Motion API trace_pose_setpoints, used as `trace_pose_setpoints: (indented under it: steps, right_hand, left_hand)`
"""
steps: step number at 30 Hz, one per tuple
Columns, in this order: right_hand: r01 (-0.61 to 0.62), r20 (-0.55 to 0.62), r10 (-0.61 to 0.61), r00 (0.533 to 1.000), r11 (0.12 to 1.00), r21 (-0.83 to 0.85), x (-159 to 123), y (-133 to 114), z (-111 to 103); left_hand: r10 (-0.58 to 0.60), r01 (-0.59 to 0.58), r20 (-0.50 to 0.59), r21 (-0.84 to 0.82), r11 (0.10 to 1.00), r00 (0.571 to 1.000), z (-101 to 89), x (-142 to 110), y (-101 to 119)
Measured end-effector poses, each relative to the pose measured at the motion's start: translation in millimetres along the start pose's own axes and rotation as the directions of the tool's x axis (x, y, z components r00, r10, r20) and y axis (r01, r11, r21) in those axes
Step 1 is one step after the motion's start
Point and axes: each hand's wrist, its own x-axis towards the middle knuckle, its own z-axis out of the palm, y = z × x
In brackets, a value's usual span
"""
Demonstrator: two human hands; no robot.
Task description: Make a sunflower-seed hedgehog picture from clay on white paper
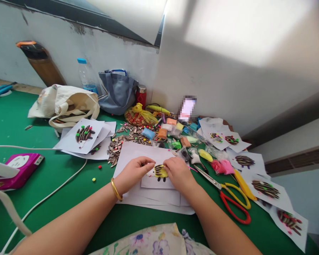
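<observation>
The green tabletop (66,219) carries a magenta box (26,172) at left, a cream tote bag (62,97) and blue-grey handbag (119,94) at far left, scattered striped seeds (115,150), white sheets (151,197) nearer, and scissors (218,185) at right

Tabletop (77,187): smooth, low sheen. Card (149,183), frame centre: matt paper. Scissor blades (208,177), right of frame: shiny metal. Blue bag (118,94), upper left: matt cloth. Bottle (86,75), upper left: clear plastic. Bangle (116,190): glossy metal.

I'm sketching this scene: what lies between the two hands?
In the head view, a yellow figure with dark, striped seeds lies there on white paper.
</observation>
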Motion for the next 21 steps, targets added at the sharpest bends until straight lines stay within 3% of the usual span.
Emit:
trace_pose_setpoints:
  steps: [3, 6, 10, 16, 21]
  right_hand:
    - [0.017, -0.060, -0.013, 0.998, 0.998, 0.057, -3, -4, -10]
    - [0.065, -0.136, -0.044, 0.990, 0.987, 0.150, -5, -16, -18]
    - [0.108, -0.178, -0.064, 0.982, 0.962, 0.249, -7, -32, -22]
    - [0.098, -0.235, -0.033, 0.971, 0.958, 0.269, -8, -38, -24]
    - [0.128, -0.122, -0.098, 0.988, 0.952, 0.277, -9, -44, -20]
  left_hand:
    - [-0.162, 0.209, 0.145, -0.422, 0.882, 0.976, 2.1, -6, 6]
    - [-0.203, 0.314, 0.250, -0.587, 0.746, 0.947, 5.7, -11, 8]
    - [-0.203, 0.324, 0.260, -0.617, 0.717, 0.944, 11.1, -14, 7]
    - [-0.189, 0.324, 0.284, -0.571, 0.754, 0.940, 15.4, -15, 6]
    - [-0.206, 0.354, 0.342, -0.455, 0.817, 0.917, 20.4, -18, 6]
